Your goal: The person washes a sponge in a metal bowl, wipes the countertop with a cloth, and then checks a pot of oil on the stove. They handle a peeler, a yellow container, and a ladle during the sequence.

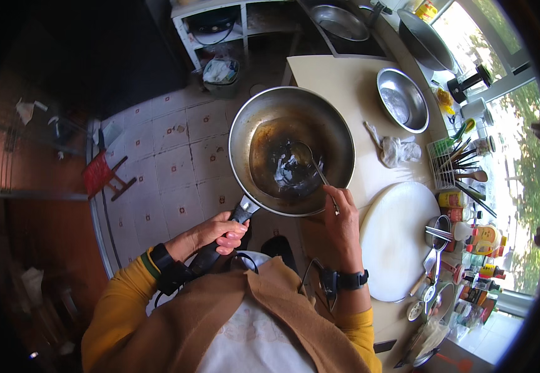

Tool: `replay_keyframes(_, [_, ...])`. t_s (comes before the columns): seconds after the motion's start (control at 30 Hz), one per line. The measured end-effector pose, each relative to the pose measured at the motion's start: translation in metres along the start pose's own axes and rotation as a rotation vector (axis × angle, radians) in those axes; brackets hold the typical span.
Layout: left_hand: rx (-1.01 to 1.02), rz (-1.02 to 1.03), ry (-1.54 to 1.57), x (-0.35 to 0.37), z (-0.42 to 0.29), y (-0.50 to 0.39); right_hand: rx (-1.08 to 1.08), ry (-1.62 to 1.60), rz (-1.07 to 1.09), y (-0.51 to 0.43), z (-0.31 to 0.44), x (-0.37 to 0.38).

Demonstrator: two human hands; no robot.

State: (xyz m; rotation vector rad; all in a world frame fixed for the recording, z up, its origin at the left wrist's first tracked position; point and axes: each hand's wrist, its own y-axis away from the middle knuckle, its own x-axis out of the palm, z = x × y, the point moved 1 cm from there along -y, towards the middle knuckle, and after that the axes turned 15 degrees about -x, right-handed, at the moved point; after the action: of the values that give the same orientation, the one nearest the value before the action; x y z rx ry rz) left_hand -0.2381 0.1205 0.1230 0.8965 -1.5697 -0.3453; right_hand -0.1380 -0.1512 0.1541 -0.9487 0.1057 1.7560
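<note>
My left hand (229, 231) is closed around the black handle of a metal wok (242, 154), which I hold up over the floor and the counter's edge. Dark oily liquid (274, 177) lies in the wok, with brown residue around it. Between the fingers of my right hand (343, 224) is the handle of a metal spoon (319, 169); its bowl dips into the liquid. A round white cutting board (398, 238) lies on the counter right of my right hand. Beyond it are a crumpled white cloth (396, 152) and a steel basin (402, 100).
Bottles (486, 240), a wire utensil basket (439, 163) and a ladle (433, 279) line the window side of the counter (330, 84). A steel pan (340, 22) sits at the far end. On the tiled floor (172, 158) stand a red stool (99, 175) and a bin (221, 84).
</note>
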Motion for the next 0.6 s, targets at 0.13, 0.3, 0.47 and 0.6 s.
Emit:
replay_keyframes(0.13, [-0.040, 0.002, -0.071, -0.014, -0.072, -0.008, 0.189, 0.001, -0.080, -0.028, -0.015, 0.004])
replay_keyframes(0.3, [-0.053, 0.030, -0.094, -0.023, -0.148, -0.031, 0.258, 0.018, -0.235, -0.058, -0.061, 0.009])
replay_keyframes(0.47, [-0.073, 0.023, -0.104, -0.021, -0.212, -0.062, 0.417, -0.247, -0.357, -0.098, -0.119, 0.013])
replay_keyframes(0.6, [-0.109, 0.014, -0.090, -0.009, -0.251, -0.085, 0.502, -0.307, -0.390, -0.133, -0.153, 0.009])
